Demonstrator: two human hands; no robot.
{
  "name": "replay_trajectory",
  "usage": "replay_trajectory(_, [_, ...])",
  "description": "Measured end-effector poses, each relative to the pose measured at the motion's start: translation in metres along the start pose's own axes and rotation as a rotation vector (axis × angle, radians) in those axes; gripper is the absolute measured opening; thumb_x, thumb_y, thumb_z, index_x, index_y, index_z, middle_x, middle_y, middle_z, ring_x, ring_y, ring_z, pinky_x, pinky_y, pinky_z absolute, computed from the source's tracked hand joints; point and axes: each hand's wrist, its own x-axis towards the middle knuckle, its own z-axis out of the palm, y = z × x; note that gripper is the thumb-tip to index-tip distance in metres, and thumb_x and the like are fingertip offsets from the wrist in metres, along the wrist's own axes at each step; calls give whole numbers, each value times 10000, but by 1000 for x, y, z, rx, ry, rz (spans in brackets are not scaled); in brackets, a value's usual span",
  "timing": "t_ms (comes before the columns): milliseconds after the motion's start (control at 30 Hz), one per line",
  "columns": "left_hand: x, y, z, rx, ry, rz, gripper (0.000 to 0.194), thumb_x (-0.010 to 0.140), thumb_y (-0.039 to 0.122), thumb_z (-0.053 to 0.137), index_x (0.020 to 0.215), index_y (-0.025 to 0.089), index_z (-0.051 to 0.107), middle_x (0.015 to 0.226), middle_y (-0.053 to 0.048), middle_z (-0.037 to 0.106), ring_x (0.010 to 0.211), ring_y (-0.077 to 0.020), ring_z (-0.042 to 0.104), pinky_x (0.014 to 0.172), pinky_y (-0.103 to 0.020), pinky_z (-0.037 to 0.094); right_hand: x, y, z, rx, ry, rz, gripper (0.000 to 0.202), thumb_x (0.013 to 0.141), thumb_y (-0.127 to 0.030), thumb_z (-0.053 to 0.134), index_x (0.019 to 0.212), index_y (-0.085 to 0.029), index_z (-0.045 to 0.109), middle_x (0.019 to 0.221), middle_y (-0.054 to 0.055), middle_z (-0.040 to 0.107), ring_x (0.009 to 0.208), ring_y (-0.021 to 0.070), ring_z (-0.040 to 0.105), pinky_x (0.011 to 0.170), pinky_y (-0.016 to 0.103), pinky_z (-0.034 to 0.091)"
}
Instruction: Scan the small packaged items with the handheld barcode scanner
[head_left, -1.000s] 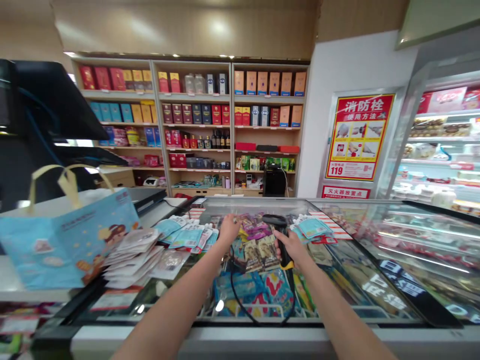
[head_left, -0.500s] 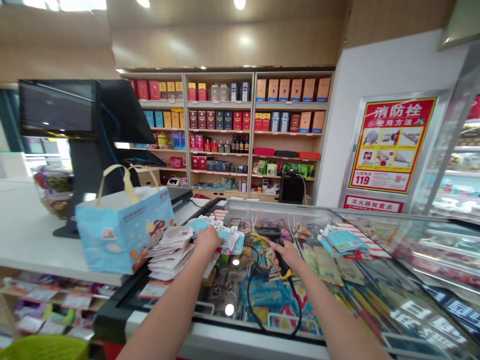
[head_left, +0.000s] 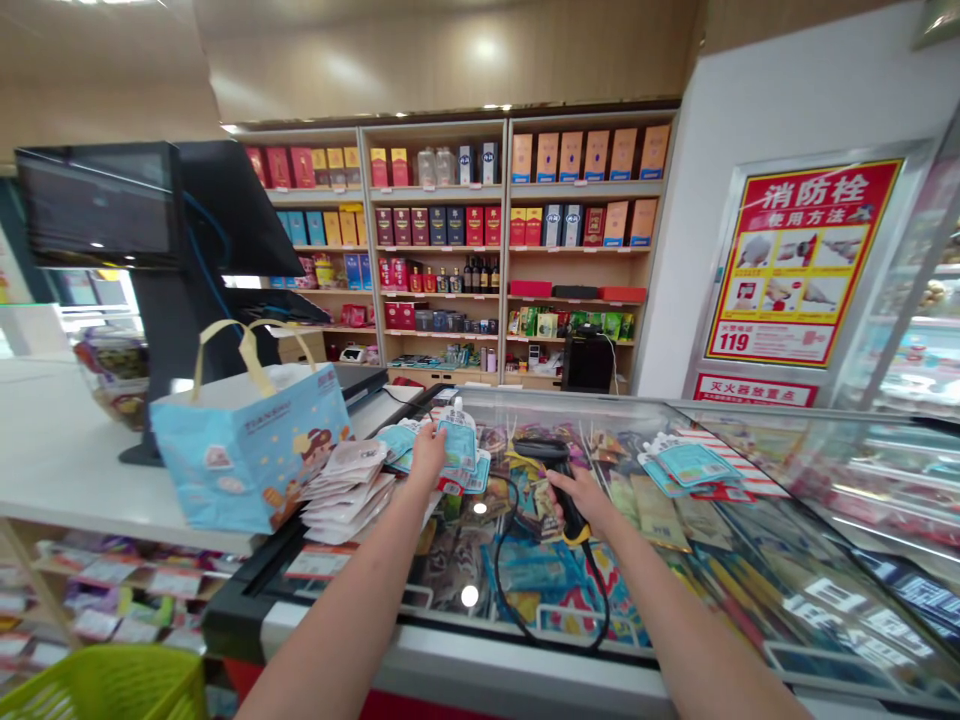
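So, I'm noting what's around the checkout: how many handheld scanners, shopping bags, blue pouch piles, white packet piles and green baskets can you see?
Handheld scanner: 1
Shopping bag: 1
Blue pouch piles: 2
White packet pile: 1
Green basket: 1
Total: 6

The glass surface [head_left: 442,548] bore a stack of white packets [head_left: 349,490] at left, blue pouches [head_left: 397,439] just beside it, and another pile [head_left: 686,466] at right, partly over striped cards [head_left: 763,484]. A cable [head_left: 501,600] looped near its front edge. The adjoining white surface [head_left: 71,425] carried a bag [head_left: 247,455] and a monitor [head_left: 97,205].
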Motion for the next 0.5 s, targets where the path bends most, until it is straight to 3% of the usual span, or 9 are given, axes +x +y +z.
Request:
replay_trajectory(167, [-13, 14, 51, -51, 111, 84, 120, 820, 244, 432, 784, 191, 533, 765, -30, 595, 793, -178, 582, 750, -301, 476, -6, -7, 0, 14, -36, -1, 422, 646, -576, 654, 616, -189, 488, 409, -56, 479, 342, 75, 426, 371, 216, 406])
replay_trajectory(267, [-25, 10, 71, -58, 142, 71, 107, 829, 213, 408, 784, 200, 504, 776, -34, 592, 796, -184, 580, 763, -305, 469, -8, -7, -1, 1, -9, 1, 427, 625, -576, 663, 604, -191, 479, 417, -54, 482, 345, 79, 427, 361, 225, 417])
replay_trajectory(500, [-29, -10, 79, -83, 135, 85, 83, 816, 231, 431, 835, 209, 508, 827, -36, 614, 815, -194, 593, 779, -317, 466, -4, -1, -1, -75, 4, -14, 359, 659, -516, 642, 702, -205, 468, 486, -56, 522, 362, 94, 466, 362, 229, 416])
